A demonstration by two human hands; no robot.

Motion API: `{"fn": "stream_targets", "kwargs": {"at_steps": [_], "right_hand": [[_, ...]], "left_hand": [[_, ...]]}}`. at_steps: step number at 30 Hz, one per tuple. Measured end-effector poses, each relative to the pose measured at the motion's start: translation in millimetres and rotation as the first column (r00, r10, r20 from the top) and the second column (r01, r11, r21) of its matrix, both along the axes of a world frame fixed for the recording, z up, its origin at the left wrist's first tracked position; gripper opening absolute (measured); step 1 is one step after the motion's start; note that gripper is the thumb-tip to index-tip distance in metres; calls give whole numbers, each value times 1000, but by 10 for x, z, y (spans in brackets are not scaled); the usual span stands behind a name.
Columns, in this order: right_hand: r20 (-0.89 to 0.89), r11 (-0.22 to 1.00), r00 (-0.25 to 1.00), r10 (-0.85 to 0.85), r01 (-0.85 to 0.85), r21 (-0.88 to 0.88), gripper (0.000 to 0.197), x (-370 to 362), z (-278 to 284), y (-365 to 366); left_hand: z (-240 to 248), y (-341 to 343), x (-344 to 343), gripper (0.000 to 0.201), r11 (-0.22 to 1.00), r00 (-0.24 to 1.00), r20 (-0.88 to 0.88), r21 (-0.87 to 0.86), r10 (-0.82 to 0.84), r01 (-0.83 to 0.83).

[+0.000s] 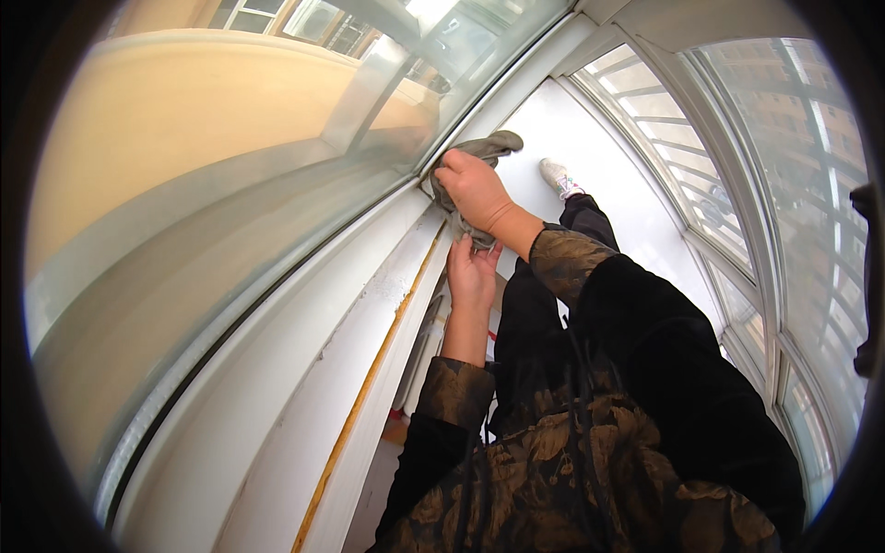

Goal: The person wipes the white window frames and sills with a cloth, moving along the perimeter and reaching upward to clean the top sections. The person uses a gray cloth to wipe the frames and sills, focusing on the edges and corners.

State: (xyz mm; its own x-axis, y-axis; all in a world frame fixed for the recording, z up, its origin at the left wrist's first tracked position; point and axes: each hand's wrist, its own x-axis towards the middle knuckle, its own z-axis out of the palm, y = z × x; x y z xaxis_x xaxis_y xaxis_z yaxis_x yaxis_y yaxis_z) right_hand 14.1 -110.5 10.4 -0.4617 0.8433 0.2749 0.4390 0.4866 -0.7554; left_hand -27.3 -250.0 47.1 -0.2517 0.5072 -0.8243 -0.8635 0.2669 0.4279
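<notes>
Two hands on one grey cloth (479, 152): right hand (475, 189) grip closed, pressing it to the window frame (369, 304) beside the glass (230, 184); left hand (472, 272) pinches its hanging end. White floor (590, 157), curved glazed balcony.

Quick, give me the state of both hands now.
Left hand: closed on the lower end of the grey cloth.
Right hand: pressing the same cloth against the window frame.

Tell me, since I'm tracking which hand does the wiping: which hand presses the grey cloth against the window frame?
The right hand, the upper one, presses the grey cloth on the window frame. The left hand, lower, only grips its hanging end.
</notes>
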Motion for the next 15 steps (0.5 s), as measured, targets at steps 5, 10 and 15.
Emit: {"fn": "stream_targets", "kwargs": {"at_steps": [5, 10, 15], "right_hand": [[108, 966, 965, 239, -248, 71, 7, -106, 22, 10], [155, 939, 933, 326, -339, 62, 6, 161, 37, 261], [115, 933, 932, 345, -354, 68, 9, -5, 36, 220]], "left_hand": [[-124, -180, -49, 29, 994, 990, 108, -65, 93, -86], [-180, -70, 118, 27, 995, 994, 110, 99, 5, -16], [-124, -7, 138, 25, 993, 986, 132, 37, 107, -113]]}}
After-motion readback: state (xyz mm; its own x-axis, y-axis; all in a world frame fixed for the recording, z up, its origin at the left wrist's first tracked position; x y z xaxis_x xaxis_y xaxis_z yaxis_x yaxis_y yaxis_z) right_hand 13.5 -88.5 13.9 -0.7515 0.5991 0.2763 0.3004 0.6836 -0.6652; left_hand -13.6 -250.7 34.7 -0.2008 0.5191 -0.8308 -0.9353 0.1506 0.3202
